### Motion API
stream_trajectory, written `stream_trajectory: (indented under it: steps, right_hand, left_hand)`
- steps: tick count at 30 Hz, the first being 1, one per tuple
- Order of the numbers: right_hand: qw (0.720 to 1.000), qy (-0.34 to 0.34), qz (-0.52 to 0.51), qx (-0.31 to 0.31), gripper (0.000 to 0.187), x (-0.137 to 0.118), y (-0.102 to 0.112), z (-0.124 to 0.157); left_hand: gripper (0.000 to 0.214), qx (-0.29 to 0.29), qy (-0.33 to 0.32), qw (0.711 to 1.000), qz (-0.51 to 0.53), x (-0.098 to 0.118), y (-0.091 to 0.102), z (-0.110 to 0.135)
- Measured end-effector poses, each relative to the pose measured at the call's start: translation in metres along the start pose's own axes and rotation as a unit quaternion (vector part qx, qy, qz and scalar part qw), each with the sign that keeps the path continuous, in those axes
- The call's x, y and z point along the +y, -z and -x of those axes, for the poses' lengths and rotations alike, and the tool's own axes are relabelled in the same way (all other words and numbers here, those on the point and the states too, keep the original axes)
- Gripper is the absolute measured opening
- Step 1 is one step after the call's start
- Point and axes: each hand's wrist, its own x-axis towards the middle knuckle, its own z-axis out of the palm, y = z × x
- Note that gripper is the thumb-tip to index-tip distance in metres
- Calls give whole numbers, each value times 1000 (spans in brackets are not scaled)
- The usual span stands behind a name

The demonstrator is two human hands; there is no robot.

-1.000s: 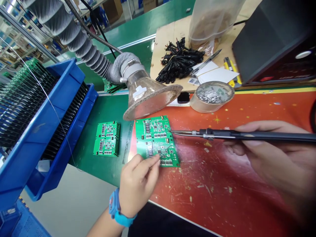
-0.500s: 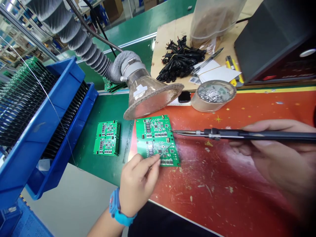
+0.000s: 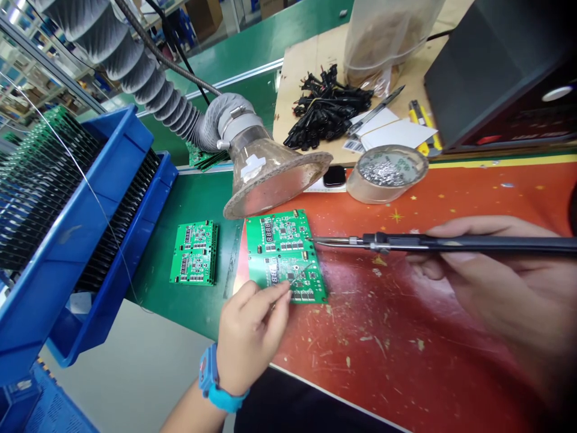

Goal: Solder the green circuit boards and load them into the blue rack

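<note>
supporting circuit board [image 3: 285,249], red mat [image 3: 383,361]; shelves [image 3: 31,75]

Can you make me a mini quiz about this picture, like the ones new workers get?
1. Multiple choice: What color is the strap on the left hand's wrist?
a) red
b) blue
c) yellow

2. True or false: The right hand holds a black pen-shaped tool.

3. Fill the gap: The tool's metal tip is at the edge of a green ____.

Key:
1. b, blue.
2. True.
3. Circuit board.
</note>
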Motion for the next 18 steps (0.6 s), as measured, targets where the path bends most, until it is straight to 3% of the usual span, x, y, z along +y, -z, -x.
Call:
stream_trajectory:
  steps: [3,7,18]
  right_hand:
    - [999,18,-21,-40,13,4,4,-1]
    - [999,14,-22,-38,13,6,7,0]
    - [992,-42,-112,39,13,-5,2,-6]
  left_hand:
    - [22,0,-2,1000,1,1,0,0]
    - [21,-4,2,1000,-2,1,0,0]
    - [21,1,5,1000,-1,0,2,0]
